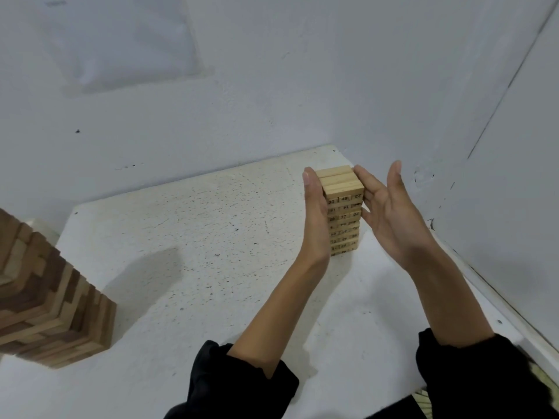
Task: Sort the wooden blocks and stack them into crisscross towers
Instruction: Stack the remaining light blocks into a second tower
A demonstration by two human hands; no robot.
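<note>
So the small tower of pale pine blocks with black numbers printed on their ends [344, 213] is standing upright close to the far right corner of the speckled white table [211, 237], near where the two white walls [272, 86] are meeting. Its layers are being crossed: the top row is lying sideways, and the row under it is showing three numbered ends toward the camera.

The tower is being squared up from both sides, nothing is being gripped. The left hand [314, 219] is being held flat with the fingers straight and together, pressed along the tower's left face from the top down most of the way. The right hand [390, 219] is being kept open too, palm turned toward the tower, with only the fingertips touching the upper part of the right face and the thumb sticking up, clear of the blocks. Black sleeves [236, 385] are being worn pushed up on both forearms.

Well apart from all that, a bigger crisscross tower of mixed dark-brown and light wooden blocks [51, 303] is sitting at the table's left edge, partly cut off by the frame and a bit blurry. Its layers look slightly twisted.
</note>
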